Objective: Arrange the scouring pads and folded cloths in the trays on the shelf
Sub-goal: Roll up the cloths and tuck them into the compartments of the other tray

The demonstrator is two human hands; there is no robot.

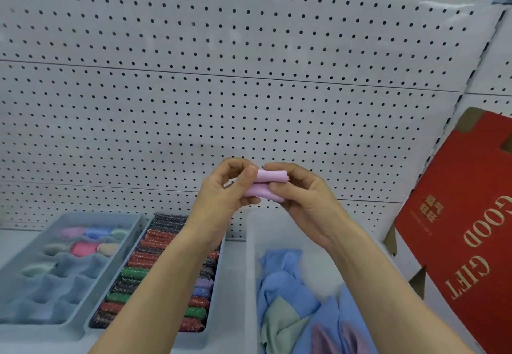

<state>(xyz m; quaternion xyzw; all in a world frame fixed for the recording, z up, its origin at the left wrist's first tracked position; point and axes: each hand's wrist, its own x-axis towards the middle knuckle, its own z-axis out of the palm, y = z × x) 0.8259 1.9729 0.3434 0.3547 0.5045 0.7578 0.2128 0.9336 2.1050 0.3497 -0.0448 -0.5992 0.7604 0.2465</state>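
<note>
Holding: left hand (221, 190) and right hand (302, 198) both pinch one pink cloth (270, 180), fingers and thumbs curled onto it.
Grip detail: left thumb lies across the cloth's left end; right thumb and fingertips clamp its right end.
Cloth look: pale pink and soft, folded into a short bundle with two rounded bulges, one above the other. The right edge is slightly ragged.
Cloth position: in the air in front of the pegboard (194, 90), above the back ends of the middle and right trays, touching neither.
Trays: three grey ones side by side on the shelf (235, 270).
Left tray (99, 213): divided into cells. About seven rolled cloths (83, 248) fill the back cells: three, three, then one. Colours are pink, blue, green, red and beige. The view is blurred, so the count is approximate.
Middle tray (213, 317): scouring pads (138, 273) on edge in two columns, glittery red, green, black and purple. The left forearm hides part of them, so I can't give an exact count.
Right tray (277, 231): loose cloths (288, 284) heaped at the near end, unfolded. They are mostly blue, with one green and some pink. The overlap prevents a count.
Right of trays: one red box (465, 229) with gold lettering, leaning on the pegboard.
</note>
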